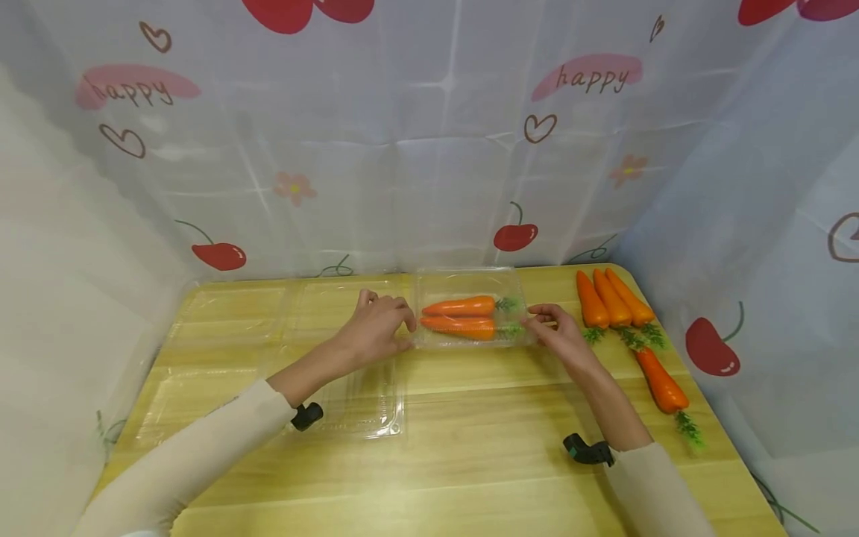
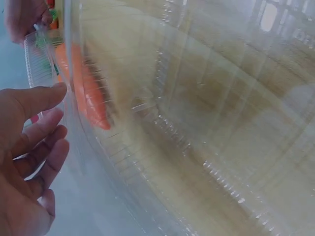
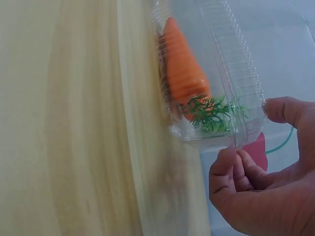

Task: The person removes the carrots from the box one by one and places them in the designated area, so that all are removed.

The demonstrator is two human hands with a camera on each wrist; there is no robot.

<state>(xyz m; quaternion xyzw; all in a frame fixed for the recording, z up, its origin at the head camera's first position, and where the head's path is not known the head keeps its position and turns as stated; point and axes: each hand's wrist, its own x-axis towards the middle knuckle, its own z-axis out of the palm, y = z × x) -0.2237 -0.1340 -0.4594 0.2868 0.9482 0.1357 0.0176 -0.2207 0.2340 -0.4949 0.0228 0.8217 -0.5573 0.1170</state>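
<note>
In the head view, a clear plastic box [image 1: 470, 282] at the back middle of the table contains two orange carrots [image 1: 461, 306] with green tops. My left hand [image 1: 379, 328] holds the box's left edge with its thumb and bent fingers; the left wrist view shows the fingertips at the clear rim. At the opposite end, my right hand [image 1: 560, 335] grips the right edge. Seen from the right wrist, the thumb [image 3: 280, 109] lies on the rim and the bent fingers [image 3: 224, 172] meet the corner near a carrot's green top [image 3: 206, 113].
Several clear plastic containers [image 1: 396, 425] cover the table's left half, partly behind my left arm. More carrots [image 1: 607, 298] lie at the back right, with another carrot [image 1: 661, 380] nearer the right edge. A printed curtain [image 1: 429, 186] hangs behind the table [image 1: 470, 462].
</note>
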